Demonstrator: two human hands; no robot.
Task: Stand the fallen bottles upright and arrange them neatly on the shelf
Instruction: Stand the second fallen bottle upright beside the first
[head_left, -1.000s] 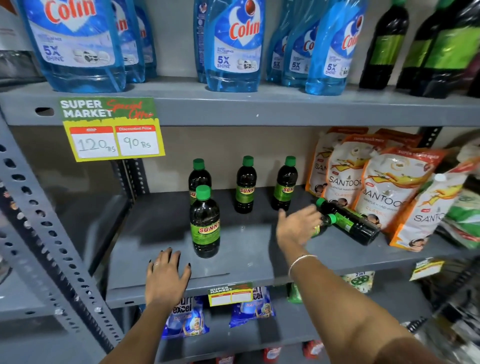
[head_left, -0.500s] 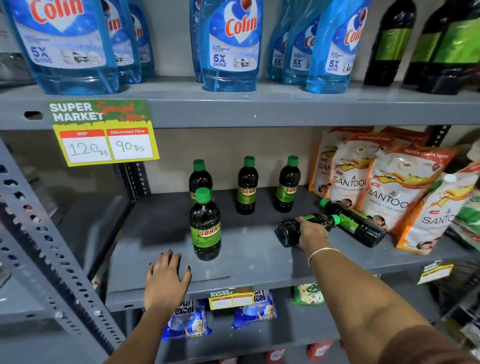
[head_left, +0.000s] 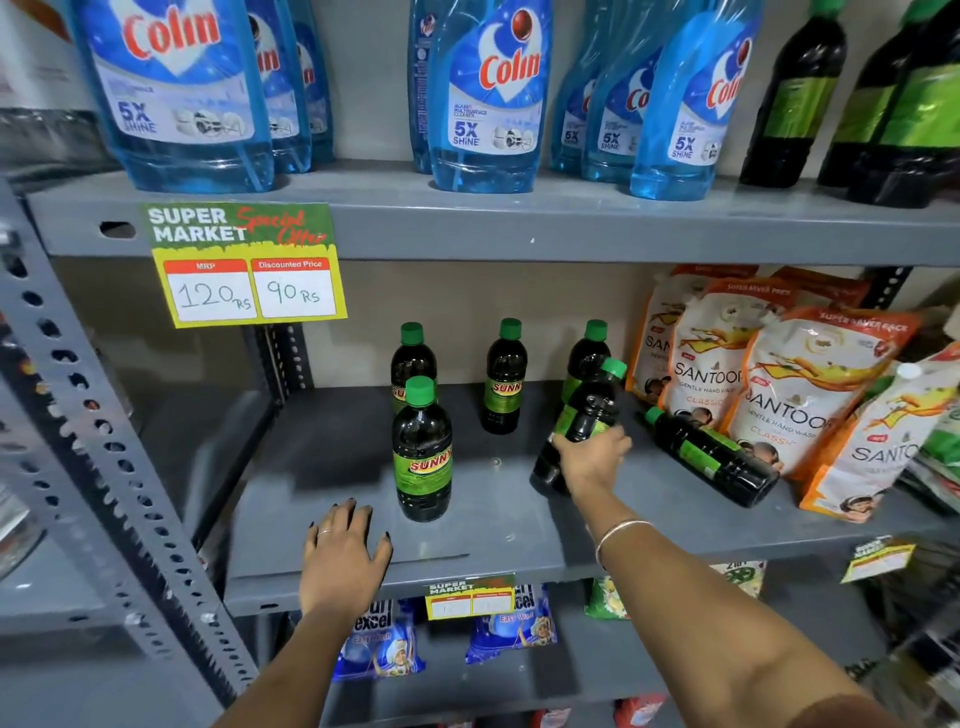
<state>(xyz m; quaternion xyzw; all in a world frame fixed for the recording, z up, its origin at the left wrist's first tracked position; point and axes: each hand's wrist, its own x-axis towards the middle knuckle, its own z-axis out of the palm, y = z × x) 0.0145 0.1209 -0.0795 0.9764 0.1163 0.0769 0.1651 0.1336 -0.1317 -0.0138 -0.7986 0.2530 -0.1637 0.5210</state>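
Note:
On the grey middle shelf (head_left: 498, 525) stand dark bottles with green caps and green Sunny labels. One upright bottle (head_left: 423, 452) is at the front, with three more behind it, the middle one (head_left: 504, 379) in plain sight. My right hand (head_left: 592, 460) grips a tilted bottle (head_left: 584, 415), its cap up and to the right, its base near the shelf. Another bottle (head_left: 709, 454) lies on its side to the right, cap pointing left. My left hand (head_left: 345, 551) rests flat on the shelf's front edge, fingers spread, holding nothing.
Orange and white Santoor pouches (head_left: 800, 395) lean at the right, just behind the lying bottle. Blue Colin bottles (head_left: 493, 93) fill the shelf above, with a yellow price tag (head_left: 244, 265) hanging from its edge. Detergent packets (head_left: 384, 644) sit on the shelf below.
My right hand took hold of a fallen bottle, pulled it left away from the other lying one and tipped it up from flat to tilted. My left hand stayed put.

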